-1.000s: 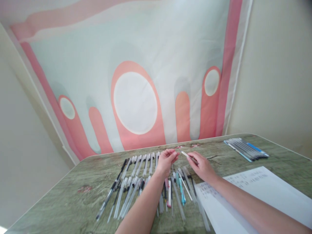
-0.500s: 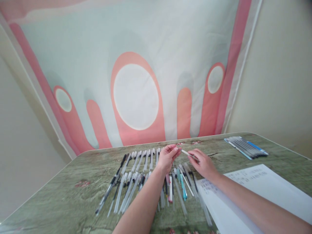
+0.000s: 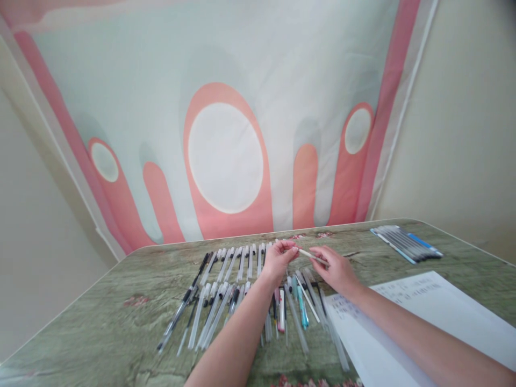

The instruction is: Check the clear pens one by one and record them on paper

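At the near edge of the worktop [image 3: 100, 322] a patch of reddish printed pattern shows; to the right lies a white sheet [image 3: 451, 322] with rows of small dark marks like writing along its far and left parts, too blurred to read, and the right forearm [image 3: 407, 333] crosses over it, hiding its middle. Left of the sheet spreads a near row of pens [image 3: 197, 317], mostly translucent barrels with black parts near their clear caps; among them are a turquoise pen [image 3: 302, 309] and a white-and-red pen [image 3: 281, 312], any lettering on them too small to make out, and the left forearm [image 3: 234, 344] blocks the middle of this row. Beyond it, above the worktop, the two hands meet at a pale pen-like stick [image 3: 308, 254], which slants between them: the grip of the left hand [image 3: 281, 257] pinches its left end, and the grip of the right hand [image 3: 334, 270] pinches it toward the other end. To the left of the hands runs a far row of capped translucent pens [image 3: 242, 263]; at the far right lies a flat blue-edged set of slim grey pens [image 3: 407, 244], side by side with dark ends. Behind the worktop hangs a pink and pale-green cloth [image 3: 226, 156]
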Tool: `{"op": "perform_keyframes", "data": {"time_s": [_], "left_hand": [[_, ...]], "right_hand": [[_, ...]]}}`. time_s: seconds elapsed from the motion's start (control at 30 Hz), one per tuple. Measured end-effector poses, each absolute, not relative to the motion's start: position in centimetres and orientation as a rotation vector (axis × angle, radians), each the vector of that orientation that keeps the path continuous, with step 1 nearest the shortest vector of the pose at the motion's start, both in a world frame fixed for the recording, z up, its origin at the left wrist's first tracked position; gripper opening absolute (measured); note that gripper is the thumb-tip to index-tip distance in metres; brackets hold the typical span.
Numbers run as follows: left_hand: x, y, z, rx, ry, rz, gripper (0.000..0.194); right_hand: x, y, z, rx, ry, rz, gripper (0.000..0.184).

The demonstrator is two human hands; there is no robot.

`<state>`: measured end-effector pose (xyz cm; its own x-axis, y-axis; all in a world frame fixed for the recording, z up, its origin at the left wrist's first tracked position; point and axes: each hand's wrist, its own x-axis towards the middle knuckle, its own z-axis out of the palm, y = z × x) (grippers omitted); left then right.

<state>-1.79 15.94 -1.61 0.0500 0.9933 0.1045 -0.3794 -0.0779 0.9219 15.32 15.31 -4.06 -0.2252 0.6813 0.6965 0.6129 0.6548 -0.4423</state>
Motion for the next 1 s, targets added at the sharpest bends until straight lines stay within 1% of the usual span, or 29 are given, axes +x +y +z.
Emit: {"op": "perform_keyframes", "data": {"time_s": [0.17, 0.57, 0.77, 0.9, 1.0], "left_hand": [[-1.69, 15.92, -1.71, 1.02, 0.826, 1.368, 0.034], [-1.78, 15.84, -1.69, 1.036, 0.832, 1.385, 0.032], [-1.91, 16.13, -2.18, 1.087, 0.838, 1.375, 0.031], [-1.93, 16.26, -2.29, 1.109, 0.852, 1.383, 0.03], [-1.95, 16.25, -2.17, 1.098, 0.864, 1.392, 0.03]], "right_hand": [[15.37, 15.24, -4.09, -1.028, -1.944, 0.08, 0.01], [15.49, 15.09, -3.95, -1.014, -2.006, 0.041, 0.017], [15.44, 15.51, -4.27, -1.016, -1.966, 0.111, 0.021], [15.45, 15.57, -4.28, -1.014, -1.965, 0.103, 0.01], [15.46, 15.31, -4.03, -1.014, -1.998, 0.1, 0.012]]}}
